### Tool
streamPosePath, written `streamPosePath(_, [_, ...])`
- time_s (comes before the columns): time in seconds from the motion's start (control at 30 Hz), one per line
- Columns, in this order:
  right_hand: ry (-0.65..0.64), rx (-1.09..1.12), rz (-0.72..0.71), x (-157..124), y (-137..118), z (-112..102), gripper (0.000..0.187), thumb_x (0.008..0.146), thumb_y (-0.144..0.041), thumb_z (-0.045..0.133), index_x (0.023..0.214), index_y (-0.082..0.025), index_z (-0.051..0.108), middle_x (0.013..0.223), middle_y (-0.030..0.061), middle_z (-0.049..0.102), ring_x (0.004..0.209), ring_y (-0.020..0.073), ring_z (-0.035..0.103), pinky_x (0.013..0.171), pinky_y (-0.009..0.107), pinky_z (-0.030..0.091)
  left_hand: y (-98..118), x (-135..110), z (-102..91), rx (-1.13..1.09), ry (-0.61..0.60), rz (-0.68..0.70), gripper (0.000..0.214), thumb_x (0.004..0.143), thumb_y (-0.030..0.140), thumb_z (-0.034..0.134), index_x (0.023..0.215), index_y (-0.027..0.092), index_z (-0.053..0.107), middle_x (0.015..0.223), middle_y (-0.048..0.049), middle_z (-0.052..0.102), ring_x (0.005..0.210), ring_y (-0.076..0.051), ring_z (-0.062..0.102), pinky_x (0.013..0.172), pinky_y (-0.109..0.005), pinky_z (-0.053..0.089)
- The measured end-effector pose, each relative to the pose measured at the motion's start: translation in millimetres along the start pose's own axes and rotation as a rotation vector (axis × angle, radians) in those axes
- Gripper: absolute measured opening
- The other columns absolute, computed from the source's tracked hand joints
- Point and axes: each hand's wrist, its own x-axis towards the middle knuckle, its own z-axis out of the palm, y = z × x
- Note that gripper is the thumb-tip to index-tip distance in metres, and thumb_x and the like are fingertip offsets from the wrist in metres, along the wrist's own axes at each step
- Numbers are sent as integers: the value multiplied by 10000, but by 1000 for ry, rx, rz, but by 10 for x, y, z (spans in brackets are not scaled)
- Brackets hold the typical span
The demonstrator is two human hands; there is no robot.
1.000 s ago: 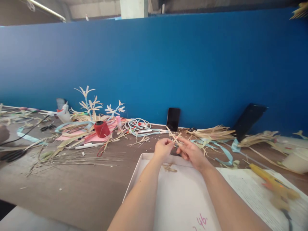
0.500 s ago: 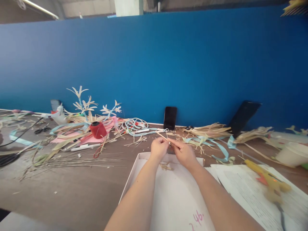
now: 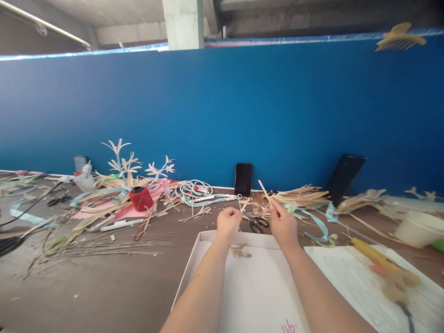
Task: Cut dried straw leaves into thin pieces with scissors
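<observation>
My right hand (image 3: 283, 225) grips a thin pale wooden stick (image 3: 264, 190), which points up and to the left out of the fingers. My left hand (image 3: 229, 223) is closed in a pinch; whatever sits between its fingertips is too small to make out. Both hands are above the far edge of a shallow white box lid (image 3: 258, 286), apart from each other. Black-handled scissors (image 3: 258, 224) lie on the table between them. Inside the lid is a small bit of dried husk (image 3: 240, 251).
Left stand a red thread spool (image 3: 141, 199) and husk flowers (image 3: 120, 155) among scraps. A phone (image 3: 243, 179) leans on the blue partition (image 3: 222, 111). To the right are dried husks (image 3: 305, 196), blue ribbon (image 3: 317, 225), a yellow glue gun (image 3: 385, 261) on papers (image 3: 333, 268) and a white tub (image 3: 420, 229).
My hands, together before, have moved apart. The right hand has gone to the right with the stick, which now points more upward. The scissors between them have come into view.
</observation>
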Motion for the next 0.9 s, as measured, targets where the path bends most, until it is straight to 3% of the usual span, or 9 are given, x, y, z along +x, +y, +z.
streamPosePath(0.17, [79,49,-30,138,11,-50,428,813,-283,409,1188,-179,587,1071,101,652,903,229,612,804,366,460,-59,32,10,56,51,42,149,663,288,527,584,172,574,513,22,534,496,-100,446,510,-216,336])
streamPosePath(0.27, [-35,13,-30,213,-21,-58,436,771,-207,424,1169,-197,601,1138,76,630,1003,220,584,876,363,434,-91,28,20,96,43,79,150,678,289,521,607,174,584,539,17,556,525,-108,468,537,-221,348])
streamPosePath(0.37, [-174,-40,27,294,-27,-92,445,759,-189,436,1172,-186,601,1098,79,656,970,209,609,857,343,448,-107,22,23,108,33,83,150,693,289,511,635,176,591,562,12,573,542,-115,483,548,-224,353])
streamPosePath(0.53, [-240,-103,43,452,-42,-295,329,750,-254,504,1013,-209,695,1021,73,690,959,237,614,823,357,456,-118,27,19,132,19,104,151,703,290,505,630,182,583,572,9,578,567,-122,497,564,-226,356])
streamPosePath(0.73, [-366,-117,90,562,-127,-585,249,738,-406,569,800,-231,735,733,60,718,587,185,626,522,292,483,-86,14,22,137,13,97,139,697,264,503,613,182,577,545,11,560,563,-125,500,563,-224,353])
streamPosePath(0.9, [-483,-149,326,648,-203,-804,438,646,-582,617,817,-193,722,707,109,696,439,167,577,405,289,443,-56,-8,19,137,9,81,130,692,268,504,623,186,578,547,10,560,579,-130,510,563,-221,349])
